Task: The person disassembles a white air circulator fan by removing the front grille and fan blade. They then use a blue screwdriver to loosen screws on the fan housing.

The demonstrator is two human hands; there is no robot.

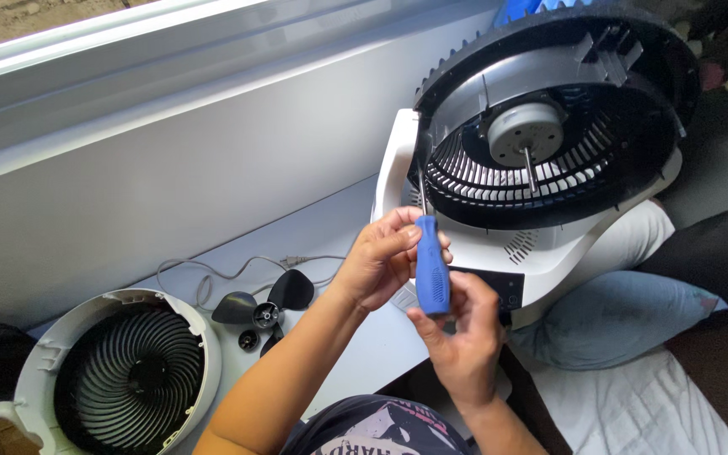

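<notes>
A blue-handled screwdriver [431,265] stands upright in front of me, its thin metal shaft pointing up toward the rim of an opened fan housing [549,50]. My left hand [378,257] wraps the upper part of the handle. My right hand [463,333] grips the handle's lower end from below. The black housing sits tilted on a white fan base [393,160], with the bare grey motor [522,131] and its spindle showing inside the rear grille.
A removed white front grille [124,371] lies at the lower left. Beside it rest the black fan blade [267,307], a small black cap [248,339] and a grey power cord [212,274]. A white ledge runs behind; a light blue cushion [608,316] lies right.
</notes>
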